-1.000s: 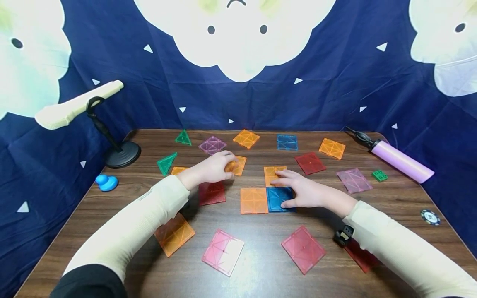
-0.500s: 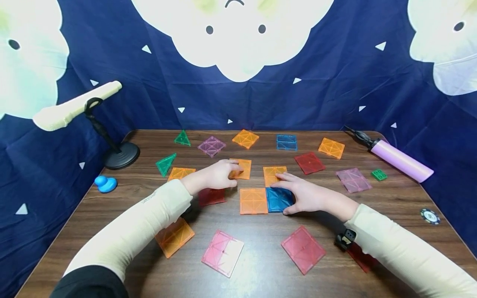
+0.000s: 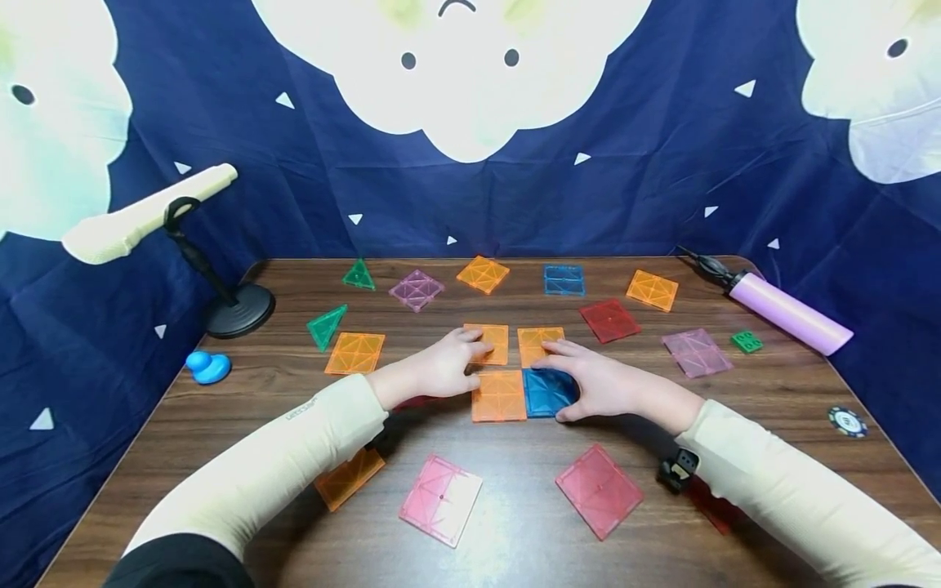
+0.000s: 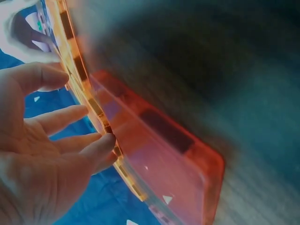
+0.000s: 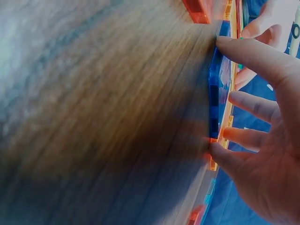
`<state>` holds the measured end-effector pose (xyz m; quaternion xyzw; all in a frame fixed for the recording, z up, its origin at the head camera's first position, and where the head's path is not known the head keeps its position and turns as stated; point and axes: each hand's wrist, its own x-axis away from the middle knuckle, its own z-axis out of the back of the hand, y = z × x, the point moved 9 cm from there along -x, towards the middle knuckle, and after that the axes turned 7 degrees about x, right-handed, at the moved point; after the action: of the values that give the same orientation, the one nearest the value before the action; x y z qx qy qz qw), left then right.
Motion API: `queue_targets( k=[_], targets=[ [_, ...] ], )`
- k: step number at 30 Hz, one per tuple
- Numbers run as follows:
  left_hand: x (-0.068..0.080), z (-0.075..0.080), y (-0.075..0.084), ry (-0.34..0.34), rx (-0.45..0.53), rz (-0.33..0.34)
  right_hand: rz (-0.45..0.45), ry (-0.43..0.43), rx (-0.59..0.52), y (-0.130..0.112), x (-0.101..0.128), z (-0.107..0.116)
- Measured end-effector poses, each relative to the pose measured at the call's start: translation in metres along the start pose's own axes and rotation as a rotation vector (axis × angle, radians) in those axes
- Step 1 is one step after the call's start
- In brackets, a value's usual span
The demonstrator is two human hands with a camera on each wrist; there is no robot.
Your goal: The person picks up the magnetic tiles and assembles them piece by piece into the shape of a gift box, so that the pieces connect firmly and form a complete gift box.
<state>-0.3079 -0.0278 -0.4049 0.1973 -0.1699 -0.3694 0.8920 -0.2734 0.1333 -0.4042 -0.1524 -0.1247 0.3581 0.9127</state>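
My left hand (image 3: pixel 447 363) rests its fingertips on an orange square magnetic tile (image 3: pixel 494 345); its thumb lies right by the left edge of a second orange tile (image 3: pixel 498 397). In the left wrist view the fingers are spread along an orange tile edge (image 4: pixel 96 108). My right hand (image 3: pixel 606 380) spreads over a blue square tile (image 3: pixel 546 394). Its thumb touches the blue tile's near edge, and its fingers reach onto a third orange tile (image 3: pixel 537 345) behind. In the right wrist view these fingers (image 5: pixel 253 105) look loosely extended along the blue tile (image 5: pixel 218 89).
Flat on the wooden table lie a pink tile (image 3: pixel 439 498), red tiles (image 3: pixel 599 492) (image 3: pixel 609 320), orange tiles (image 3: pixel 356 354), purple tiles (image 3: pixel 694 353) and green triangles (image 3: pixel 327 327). A black stand (image 3: pixel 238 309), blue knob-shaped piece (image 3: pixel 208 367), lilac pump (image 3: pixel 790 314) and poker chip (image 3: pixel 847 421) sit near the edges.
My left hand has slid the orange tile right and toward me, close to the other orange tiles. The right hand stays at the blue tile, its thumb shifted slightly to the near edge.
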Motion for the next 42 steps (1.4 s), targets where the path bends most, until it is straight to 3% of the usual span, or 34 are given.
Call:
queue_targets(
  k=[10,15,19,23,28,33,37,42],
  targets=[
    [0.001,-0.009,0.008,-0.007,0.031,0.013,0.000,0.002,0.013,0.000,-0.004,-0.001],
    [0.004,-0.011,0.009,-0.011,0.008,0.054,0.015,0.004,0.009,-0.002,-0.006,-0.001],
    [0.008,-0.011,0.011,-0.015,-0.025,0.069,0.051,0.004,-0.009,0.000,-0.006,0.000],
    [0.012,-0.013,0.016,-0.028,-0.058,0.040,0.116,0.035,-0.026,0.006,-0.005,0.008],
    [0.013,-0.019,0.024,-0.039,-0.063,-0.029,0.138,0.155,-0.030,0.029,-0.003,0.031],
    [0.009,-0.025,0.034,-0.039,-0.058,-0.078,0.035,0.247,-0.005,0.068,0.005,0.054],
    [0.007,-0.028,0.039,-0.041,-0.076,-0.080,-0.064,0.227,-0.005,0.096,0.010,0.062],
    [0.009,-0.030,0.039,-0.044,-0.097,-0.071,-0.103,0.130,-0.024,0.116,0.007,0.056]
  ],
)
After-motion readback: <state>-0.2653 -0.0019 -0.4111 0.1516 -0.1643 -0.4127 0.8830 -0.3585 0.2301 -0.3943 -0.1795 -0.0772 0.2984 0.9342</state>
